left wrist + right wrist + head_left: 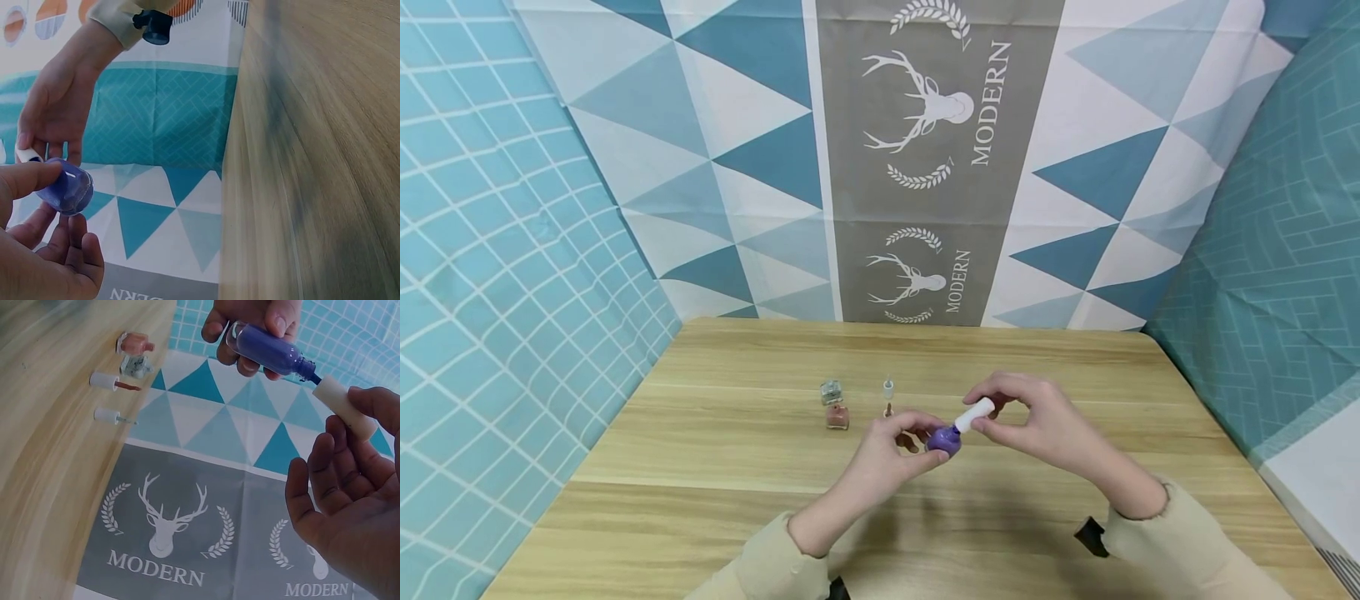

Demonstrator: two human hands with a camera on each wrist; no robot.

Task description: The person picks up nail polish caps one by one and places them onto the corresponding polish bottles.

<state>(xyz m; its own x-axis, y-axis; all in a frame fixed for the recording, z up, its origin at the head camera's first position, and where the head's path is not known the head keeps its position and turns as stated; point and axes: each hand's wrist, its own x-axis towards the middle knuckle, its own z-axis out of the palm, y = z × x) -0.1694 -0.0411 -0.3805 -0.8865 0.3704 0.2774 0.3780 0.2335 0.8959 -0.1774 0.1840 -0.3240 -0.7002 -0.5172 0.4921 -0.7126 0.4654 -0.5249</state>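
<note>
My left hand [891,450] grips a glass bottle of purple nail polish [265,349] above the table, its neck tilted toward my right hand. Between thumb and fingers of my right hand [1037,421] is the white brush cap [344,406]. Its purple-coated stem shows between the cap and the bottle's mouth, with the brush end hidden inside the neck. In the left wrist view, the purple bottle [67,189] sits between my left thumb and fingertips, and the white cap [28,154] is partly covered by my thumb.
Beyond my left hand stand an open bottle of pink nail polish [837,417] and a clear, glittery one [831,392]. Two white brush caps lie on the wooden table [715,450], one with a pink brush [103,380], one with a pale brush [107,416]. Patterned cloth [760,150] hangs behind.
</note>
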